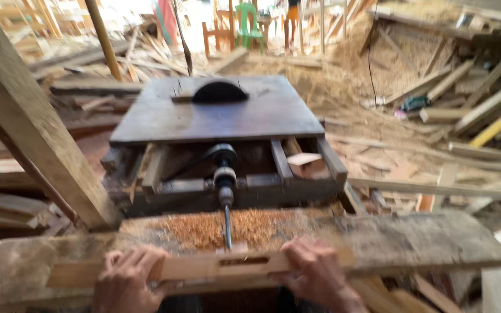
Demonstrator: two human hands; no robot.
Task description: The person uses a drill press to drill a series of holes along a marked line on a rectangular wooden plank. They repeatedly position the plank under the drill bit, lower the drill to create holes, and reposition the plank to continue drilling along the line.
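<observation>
— What are the hands doing?

— Both are gripping a wooden bar (221,266) lying across a worn plank (424,243). The left hand (127,281) is closing its fingers over the bar's left part; the right hand (314,272) is clamping down on the right part.

— And the bar itself?

— It is showing a long slot (243,261) in the middle, and a drill bit (227,226) is pointing at it, with sawdust (233,226) lying just behind.

— Farther off?

— A saw table (215,113) is standing there, its blade (220,93) poking up. A beam (30,122) is leaning at left, and scrap boards (465,93) are lying at right.
</observation>
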